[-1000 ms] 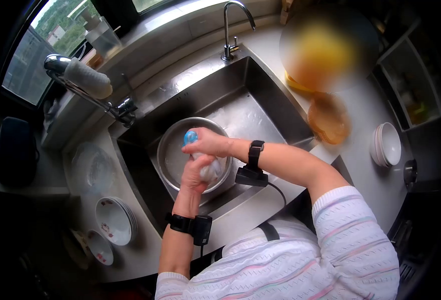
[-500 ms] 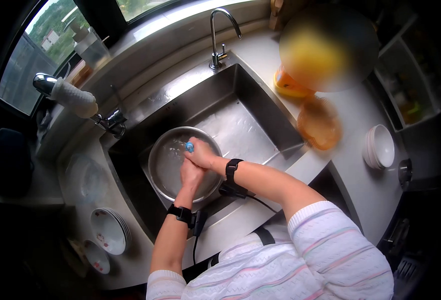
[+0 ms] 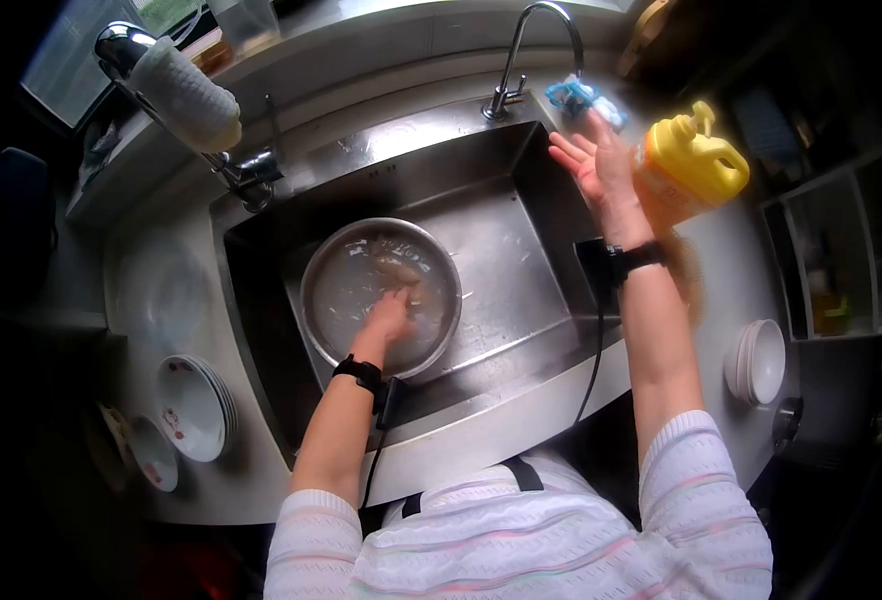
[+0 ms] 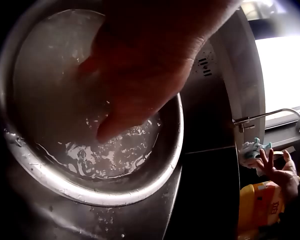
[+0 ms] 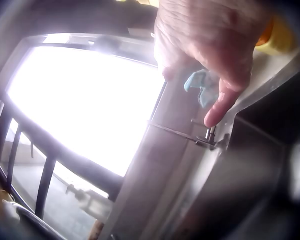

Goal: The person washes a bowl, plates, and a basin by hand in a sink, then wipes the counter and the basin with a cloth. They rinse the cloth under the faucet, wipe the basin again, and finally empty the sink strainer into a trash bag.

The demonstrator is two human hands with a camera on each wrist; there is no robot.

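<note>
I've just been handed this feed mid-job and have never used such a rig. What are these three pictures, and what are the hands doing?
No machine here: a person wears three cameras. The head view looks down on a steel sink. The left wrist view shows the left hand reaching into a round metal basin of sudsy water, gripping nothing that shows. The right wrist view shows the right hand, fingers spread, beside a blue cloth on the counter near the small tap. A yellow detergent bottle stands close by.
</note>
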